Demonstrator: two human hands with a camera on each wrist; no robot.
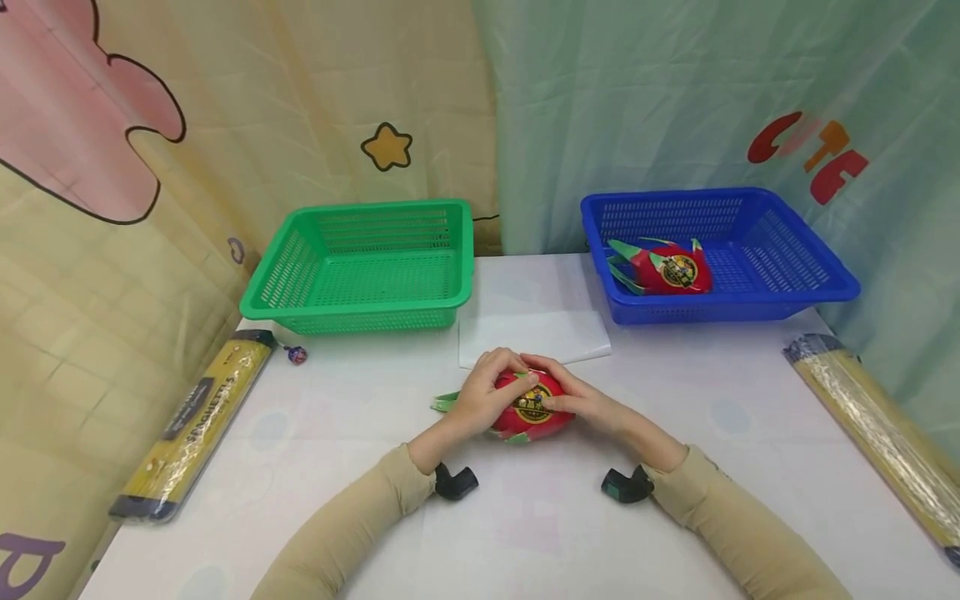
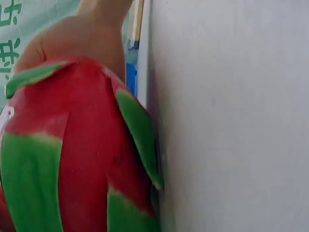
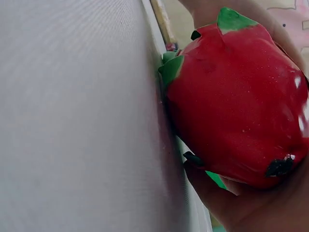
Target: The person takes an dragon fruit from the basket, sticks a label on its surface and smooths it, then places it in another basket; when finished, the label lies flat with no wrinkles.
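Observation:
A red dragon fruit (image 1: 551, 423) with green scales and a round dark label lies on the white table in front of the person. The left hand (image 1: 483, 393) grips its left side, thumb over the label. From the other side the right hand (image 1: 592, 406) holds it, with its thumb at the label's right edge. Up close, the left wrist view shows the fruit's scaly side (image 2: 87, 145), the right wrist view its smoother red end (image 3: 236, 96). The fruit's underside is hidden.
At the back left stands a green basket (image 1: 352, 319). A blue basket (image 1: 750, 308) at the back right holds another dragon fruit (image 1: 693, 271). Between them lies a white sheet (image 1: 532, 308). Spaghetti packs (image 1: 198, 425) (image 1: 877, 433) lie along both sides; a lollipop (image 1: 297, 355) is near the left one.

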